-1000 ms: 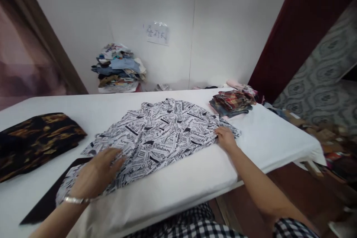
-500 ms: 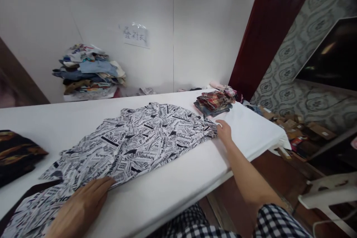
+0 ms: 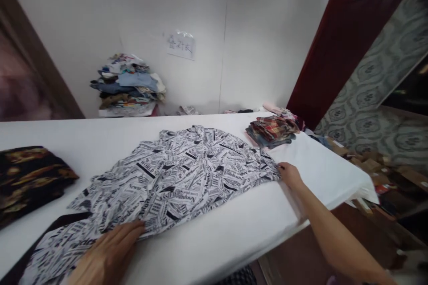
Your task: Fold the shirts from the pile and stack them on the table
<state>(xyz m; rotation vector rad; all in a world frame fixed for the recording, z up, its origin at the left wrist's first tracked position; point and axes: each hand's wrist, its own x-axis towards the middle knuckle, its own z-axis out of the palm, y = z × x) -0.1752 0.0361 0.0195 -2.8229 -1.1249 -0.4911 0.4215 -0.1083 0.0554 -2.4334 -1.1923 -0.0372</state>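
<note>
A white shirt (image 3: 187, 173) with black newspaper print lies spread over the white table. My left hand (image 3: 112, 249) rests flat on its near edge at the lower left, fingers stretched out. At the other end, my right hand (image 3: 290, 175) is closed on the tip of the shirt's sleeve, with the thumb and fingers pinched together. Part of the shirt under my left hand and forearm is hidden.
A folded dark patterned garment (image 3: 33, 180) lies at the left. Folded plaid clothes (image 3: 272, 129) sit at the table's far right. A tall clothes pile (image 3: 130, 84) stands by the wall, under a paper sign (image 3: 181, 46). Cardboard boxes (image 3: 371, 164) crowd the floor at right.
My view has turned to the left, so things sit further right. My right hand has drawn the sleeve end a little toward me; the left hand stays on the shirt's near edge.
</note>
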